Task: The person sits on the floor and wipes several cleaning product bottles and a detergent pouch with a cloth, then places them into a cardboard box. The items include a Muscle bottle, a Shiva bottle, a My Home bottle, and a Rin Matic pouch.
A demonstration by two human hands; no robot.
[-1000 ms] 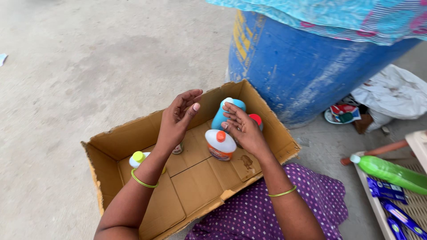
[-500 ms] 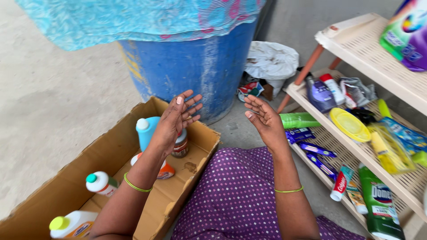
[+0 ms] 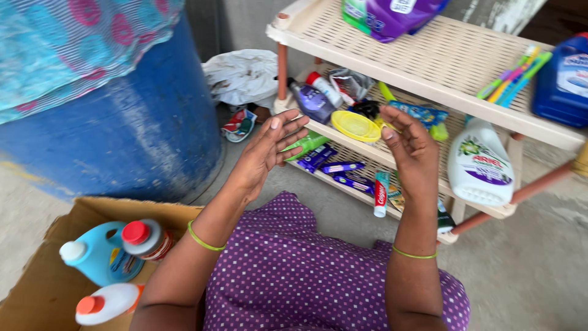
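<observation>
Both hands are up and hold nothing. The left hand [image 3: 266, 150] has its fingers spread wide. The right hand [image 3: 409, 147] is open too, just in front of a round yellow plastic lid [image 3: 355, 125] on the cream plastic shelf [image 3: 429, 55].

You sit on a bare grey concrete floor [image 3: 539, 270] in even daylight. A cream slatted plastic rack [image 3: 429, 55] stands ahead, a cloth-covered blue drum [image 3: 122, 141] to your left.
</observation>
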